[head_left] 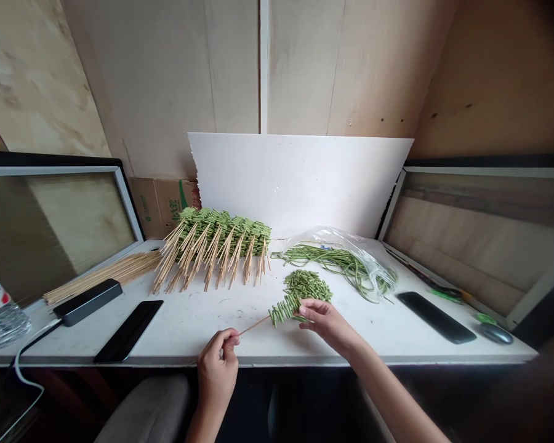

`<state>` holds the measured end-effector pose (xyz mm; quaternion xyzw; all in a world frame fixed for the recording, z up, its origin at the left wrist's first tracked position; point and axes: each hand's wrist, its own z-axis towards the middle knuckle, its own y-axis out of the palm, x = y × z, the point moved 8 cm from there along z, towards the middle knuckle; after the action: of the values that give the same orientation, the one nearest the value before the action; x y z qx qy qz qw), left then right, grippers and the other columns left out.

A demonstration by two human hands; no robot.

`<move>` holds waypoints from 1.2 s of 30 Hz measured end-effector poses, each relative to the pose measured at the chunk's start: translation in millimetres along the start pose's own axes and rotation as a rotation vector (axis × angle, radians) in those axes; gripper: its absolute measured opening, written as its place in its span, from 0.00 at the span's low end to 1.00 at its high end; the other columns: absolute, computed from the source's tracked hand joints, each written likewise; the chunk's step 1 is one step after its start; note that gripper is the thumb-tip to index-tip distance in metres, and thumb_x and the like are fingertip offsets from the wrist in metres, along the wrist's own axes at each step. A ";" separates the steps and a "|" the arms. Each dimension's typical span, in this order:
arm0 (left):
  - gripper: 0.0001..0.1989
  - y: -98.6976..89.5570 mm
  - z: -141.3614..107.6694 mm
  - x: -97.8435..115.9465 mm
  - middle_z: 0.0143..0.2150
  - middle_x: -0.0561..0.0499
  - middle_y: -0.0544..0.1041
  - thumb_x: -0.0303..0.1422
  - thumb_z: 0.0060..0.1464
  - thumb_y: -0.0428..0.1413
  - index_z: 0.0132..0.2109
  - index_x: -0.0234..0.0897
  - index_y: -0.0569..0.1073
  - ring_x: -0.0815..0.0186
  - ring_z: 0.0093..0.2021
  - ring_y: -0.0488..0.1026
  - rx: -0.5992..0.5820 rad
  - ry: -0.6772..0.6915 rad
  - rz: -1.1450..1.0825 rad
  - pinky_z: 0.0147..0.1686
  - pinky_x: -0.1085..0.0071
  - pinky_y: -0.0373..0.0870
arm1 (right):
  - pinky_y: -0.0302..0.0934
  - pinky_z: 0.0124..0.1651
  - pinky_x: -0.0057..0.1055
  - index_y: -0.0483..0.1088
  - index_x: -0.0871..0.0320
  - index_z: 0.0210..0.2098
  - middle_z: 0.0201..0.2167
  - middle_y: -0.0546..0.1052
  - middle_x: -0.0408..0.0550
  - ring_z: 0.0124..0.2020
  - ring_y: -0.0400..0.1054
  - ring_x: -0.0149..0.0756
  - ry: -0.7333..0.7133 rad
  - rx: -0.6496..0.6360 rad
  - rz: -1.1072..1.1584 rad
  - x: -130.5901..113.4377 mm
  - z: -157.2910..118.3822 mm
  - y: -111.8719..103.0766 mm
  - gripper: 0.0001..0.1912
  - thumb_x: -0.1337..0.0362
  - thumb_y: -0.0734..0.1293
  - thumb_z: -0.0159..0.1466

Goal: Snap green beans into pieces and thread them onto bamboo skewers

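In front of the cut-bean pile point(309, 283), I hold the skewer point(255, 325): left hand point(218, 358) pinching its bare end, right hand point(325, 321), nearer the pile, pinching the threaded bean pieces point(282, 310).

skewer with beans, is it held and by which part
The left hand holds the skewer by its bare part; the right hand is at the end with bean pieces, its hold unclear.
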<state>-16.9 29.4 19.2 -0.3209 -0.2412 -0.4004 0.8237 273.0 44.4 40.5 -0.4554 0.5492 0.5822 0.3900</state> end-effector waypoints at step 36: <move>0.10 5.9 -0.9 -12.7 0.30 0.49 0.81 0.35 0.65 0.54 0.38 0.38 0.78 0.63 0.31 0.80 -0.073 -0.058 -0.088 0.30 0.74 0.75 | 0.61 0.35 0.30 0.80 0.53 0.29 0.31 0.75 0.44 0.31 0.63 0.32 -0.155 0.181 0.167 -16.4 3.5 -11.2 0.12 0.55 0.81 0.53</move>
<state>-19.1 37.9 8.3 -0.3514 -0.2642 -0.4351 0.7857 287.9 49.6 52.9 -0.3246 0.6036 0.5941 0.4211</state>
